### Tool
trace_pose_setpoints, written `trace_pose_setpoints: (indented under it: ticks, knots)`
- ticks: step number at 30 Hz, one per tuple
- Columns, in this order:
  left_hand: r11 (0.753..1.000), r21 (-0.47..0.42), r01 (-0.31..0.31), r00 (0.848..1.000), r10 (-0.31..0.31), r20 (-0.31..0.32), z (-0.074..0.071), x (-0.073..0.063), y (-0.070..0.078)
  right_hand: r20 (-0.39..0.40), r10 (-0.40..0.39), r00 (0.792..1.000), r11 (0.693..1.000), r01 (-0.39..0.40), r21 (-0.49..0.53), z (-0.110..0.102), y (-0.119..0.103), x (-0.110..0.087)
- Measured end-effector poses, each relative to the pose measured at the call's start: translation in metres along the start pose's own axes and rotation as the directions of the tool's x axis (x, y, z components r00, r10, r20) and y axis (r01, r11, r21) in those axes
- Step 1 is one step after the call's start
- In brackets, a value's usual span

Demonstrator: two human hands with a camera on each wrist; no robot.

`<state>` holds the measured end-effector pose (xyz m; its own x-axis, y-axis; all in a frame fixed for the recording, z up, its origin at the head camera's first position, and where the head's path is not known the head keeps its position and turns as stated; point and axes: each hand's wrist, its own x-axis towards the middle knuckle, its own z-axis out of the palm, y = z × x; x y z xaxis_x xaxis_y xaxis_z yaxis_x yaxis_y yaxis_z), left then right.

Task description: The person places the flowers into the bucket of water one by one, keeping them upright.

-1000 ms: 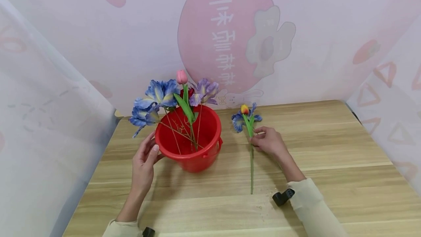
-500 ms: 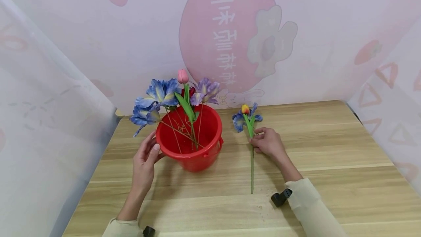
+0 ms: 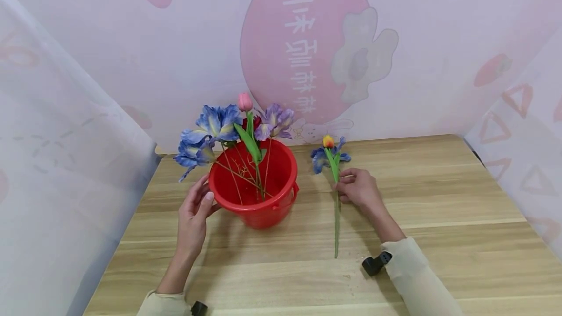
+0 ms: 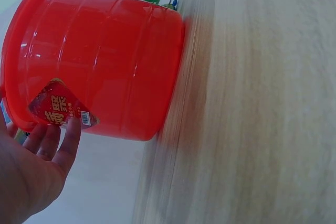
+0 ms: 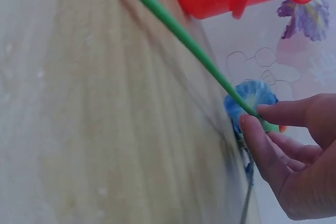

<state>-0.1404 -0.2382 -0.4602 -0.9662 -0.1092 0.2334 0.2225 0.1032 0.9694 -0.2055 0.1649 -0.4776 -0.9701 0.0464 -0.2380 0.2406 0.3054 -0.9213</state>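
Note:
My right hand [image 3: 360, 191] pinches the green stem of a yellow-orange tulip [image 3: 328, 142] between thumb and index finger. In the right wrist view, that stem [image 5: 189, 43] slants above the tabletop. Behind the tulip lies a blue iris [image 3: 319, 160] with a thin stem. On the left, my left hand [image 3: 193, 218] rests its fingers against the side of a red bucket [image 3: 263, 218], near the rim; in the left wrist view, the fingers [image 4: 68, 142] are extended over a label. Inside the bucket stand blue irises [image 3: 217, 123], a pink tulip [image 3: 245, 102], a purple iris [image 3: 274, 122] and a partly hidden dark red flower.
A wooden table [image 3: 395, 179] carries everything. Pale printed cloth [image 3: 184, 52] rises behind it and at both sides. Small crumbs [image 3: 348, 277] lie near the front. The bucket's handle [image 3: 287, 204] hangs on its right side.
The yellow-orange tulip's head has risen very slightly in my right hand. My left hand and the bucket keep their places; the head view has shifted a touch.

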Motion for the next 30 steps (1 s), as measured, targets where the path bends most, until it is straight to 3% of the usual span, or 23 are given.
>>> trace_pose_setpoints:
  ticks: [17,30]
  knots:
    - [1.000,0.005,0.011,1.000,-0.011,-0.003,0.001,0.000,0.002,-0.035,-0.182,0.983,0.971,0.185,0.152,-0.005,-0.029,-0.019]
    - [1.000,0.005,0.019,1.000,-0.019,-0.004,0.001,0.000,0.002,-0.013,-0.223,0.975,0.957,0.221,0.187,-0.005,-0.045,-0.030]
